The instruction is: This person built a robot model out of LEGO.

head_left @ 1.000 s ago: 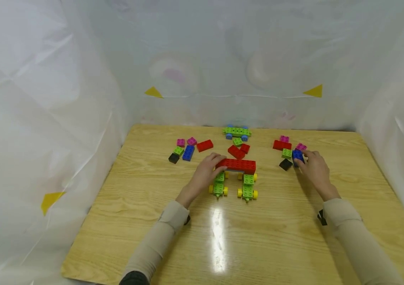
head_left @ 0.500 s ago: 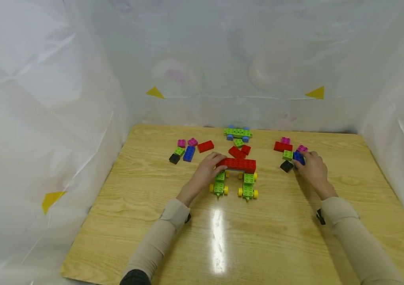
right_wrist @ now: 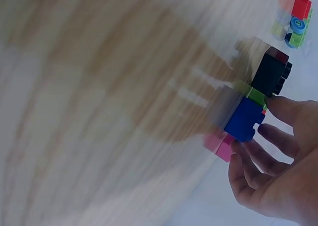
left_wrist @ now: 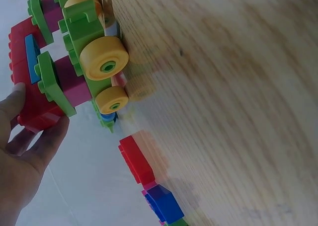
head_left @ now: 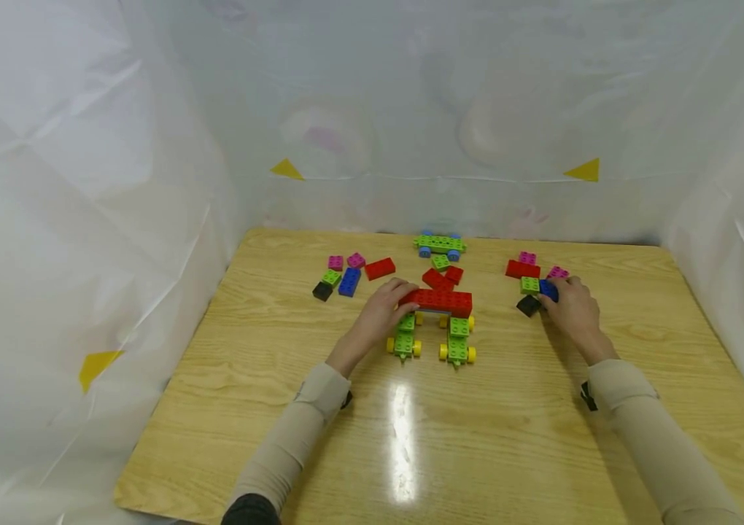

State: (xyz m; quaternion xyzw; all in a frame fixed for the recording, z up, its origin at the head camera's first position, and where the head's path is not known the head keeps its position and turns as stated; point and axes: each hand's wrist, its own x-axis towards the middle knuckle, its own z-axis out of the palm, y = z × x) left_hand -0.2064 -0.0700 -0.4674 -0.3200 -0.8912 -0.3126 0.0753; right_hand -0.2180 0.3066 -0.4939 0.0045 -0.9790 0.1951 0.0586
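A bridge-like assembly stands on the table, with red brickwork [head_left: 444, 300] across two green wheeled bases [head_left: 457, 350] with yellow wheels. My left hand [head_left: 378, 315] holds the left end of the red top, thumb on one side and fingers on the other. In the left wrist view, magenta bricks [left_wrist: 72, 79] and a blue piece [left_wrist: 33, 58] show under the red. Farther right, my right hand [head_left: 574, 310] has its thumb and fingers around a blue brick [right_wrist: 243, 120]. That brick sits beside a green brick [head_left: 529, 285], with a black brick [head_left: 529, 305] close by.
Behind the right group lie a red brick [head_left: 523, 269] and pink bricks [head_left: 527, 258]. Loose bricks on the left include a blue one [head_left: 349, 282] and a black one [head_left: 322, 291]. A green base with blue wheels [head_left: 440, 244] stands at the back, near red bricks [head_left: 436, 279].
My right hand has shifted slightly left and covers more of the blue brick, which sits closer against the green one. The left hand stays on the red top.
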